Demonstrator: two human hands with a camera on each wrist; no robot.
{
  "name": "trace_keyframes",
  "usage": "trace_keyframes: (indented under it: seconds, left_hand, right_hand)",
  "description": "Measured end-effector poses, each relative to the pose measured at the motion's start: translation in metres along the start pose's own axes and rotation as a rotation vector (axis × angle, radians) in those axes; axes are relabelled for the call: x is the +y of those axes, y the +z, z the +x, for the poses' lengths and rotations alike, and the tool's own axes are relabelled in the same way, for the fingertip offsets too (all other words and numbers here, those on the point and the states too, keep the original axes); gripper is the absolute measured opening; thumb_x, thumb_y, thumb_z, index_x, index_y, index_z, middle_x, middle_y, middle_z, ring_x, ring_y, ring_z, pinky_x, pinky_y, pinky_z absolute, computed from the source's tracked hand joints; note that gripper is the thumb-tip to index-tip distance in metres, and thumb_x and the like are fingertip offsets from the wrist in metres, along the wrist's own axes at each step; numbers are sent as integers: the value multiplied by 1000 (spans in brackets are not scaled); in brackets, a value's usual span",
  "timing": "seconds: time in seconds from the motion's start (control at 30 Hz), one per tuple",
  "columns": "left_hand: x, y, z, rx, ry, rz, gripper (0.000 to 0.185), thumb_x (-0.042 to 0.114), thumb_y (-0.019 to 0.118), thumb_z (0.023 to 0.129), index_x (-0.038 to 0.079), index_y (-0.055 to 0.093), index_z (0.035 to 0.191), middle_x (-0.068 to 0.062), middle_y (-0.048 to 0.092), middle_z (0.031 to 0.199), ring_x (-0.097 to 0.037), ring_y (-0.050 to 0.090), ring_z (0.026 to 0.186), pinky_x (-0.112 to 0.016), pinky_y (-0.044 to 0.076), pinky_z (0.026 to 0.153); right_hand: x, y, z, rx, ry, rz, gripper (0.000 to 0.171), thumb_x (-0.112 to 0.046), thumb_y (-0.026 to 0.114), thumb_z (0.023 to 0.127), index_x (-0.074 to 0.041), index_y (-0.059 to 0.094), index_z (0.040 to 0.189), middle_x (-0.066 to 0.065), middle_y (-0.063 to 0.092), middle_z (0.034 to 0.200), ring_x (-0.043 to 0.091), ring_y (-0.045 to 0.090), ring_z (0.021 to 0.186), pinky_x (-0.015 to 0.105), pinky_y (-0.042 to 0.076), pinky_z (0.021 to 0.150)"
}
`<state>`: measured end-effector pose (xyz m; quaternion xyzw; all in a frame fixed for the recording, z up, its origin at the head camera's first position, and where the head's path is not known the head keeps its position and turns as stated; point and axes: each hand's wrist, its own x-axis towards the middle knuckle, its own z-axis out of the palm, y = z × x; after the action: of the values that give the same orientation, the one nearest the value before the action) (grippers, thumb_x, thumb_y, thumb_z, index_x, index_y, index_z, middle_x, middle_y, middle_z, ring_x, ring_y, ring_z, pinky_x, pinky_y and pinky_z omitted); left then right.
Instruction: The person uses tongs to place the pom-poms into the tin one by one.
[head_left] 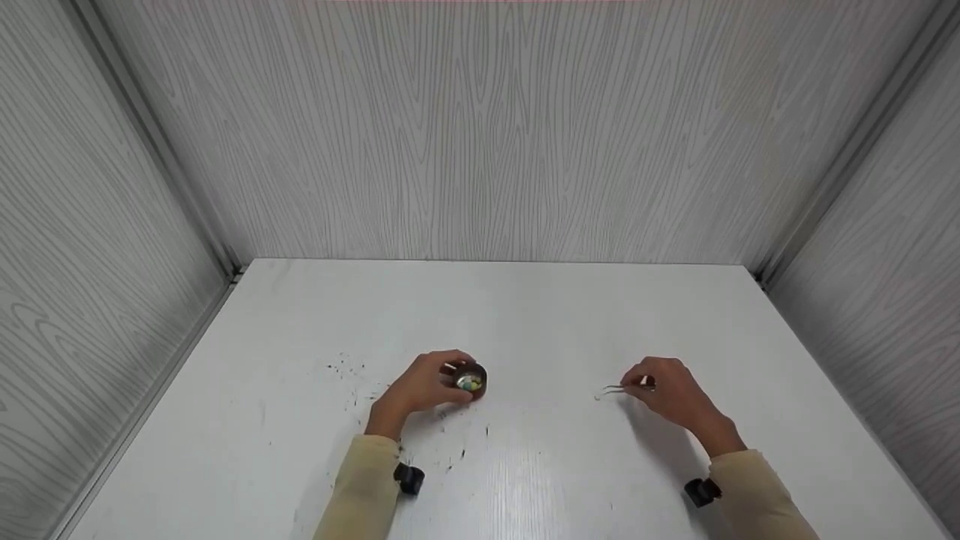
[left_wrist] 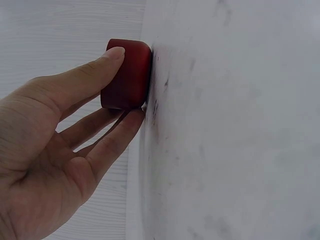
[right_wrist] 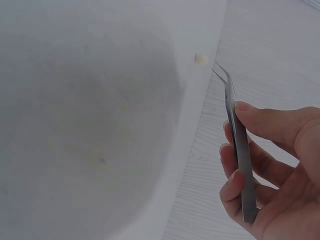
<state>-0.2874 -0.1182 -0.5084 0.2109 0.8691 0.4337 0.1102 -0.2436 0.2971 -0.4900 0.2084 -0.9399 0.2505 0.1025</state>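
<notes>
My left hand (head_left: 421, 386) grips a small dark red round container (left_wrist: 131, 75) by its side, thumb on one side and fingers on the other. Several small green, yellow and blue pieces (head_left: 470, 383) lie inside it, seen from above. The container stands on the white table. My right hand (head_left: 673, 394) pinches metal tweezers (right_wrist: 242, 155) with bent, pointed tips. Those tips are slightly apart, with nothing between them. Just beyond them a small pale yellow piece (right_wrist: 201, 59) lies on the table; in the head view it is a tiny speck.
Dark marks (head_left: 346, 367) are scattered over the white table (head_left: 540, 322), mostly around my left hand. Grey wood-grain panels (head_left: 480, 135) close off the back and both sides. Each wrist carries a black camera mount (head_left: 409, 478).
</notes>
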Motion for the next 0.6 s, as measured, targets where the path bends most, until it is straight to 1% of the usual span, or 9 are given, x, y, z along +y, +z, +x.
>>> trace_keyframes:
  seconds: [0.27,0.37,0.6]
  left_hand:
    - [0,0,0,-6,41,-13,50,12,82,88,9,64,135,-17,67,133,-41,64,125,-54,54,106]
    - [0,0,0,-9,47,-15,51,12,82,88,8,64,135,-17,67,133,-41,64,125,-54,54,106]
    - [-2,0,1,-7,46,-18,50,13,83,88,8,64,134,-17,67,133,-41,64,125,-55,54,106]
  right_hand:
    - [2,2,1,-52,65,17,13,2,79,85,-9,82,92,0,74,85,10,61,75,22,49,65]
    - [2,3,1,-58,81,23,13,2,79,86,-9,82,92,0,74,85,10,60,75,21,48,64]
    - [1,5,1,-43,69,31,12,2,79,85,-8,82,91,1,74,85,10,62,75,21,49,64]
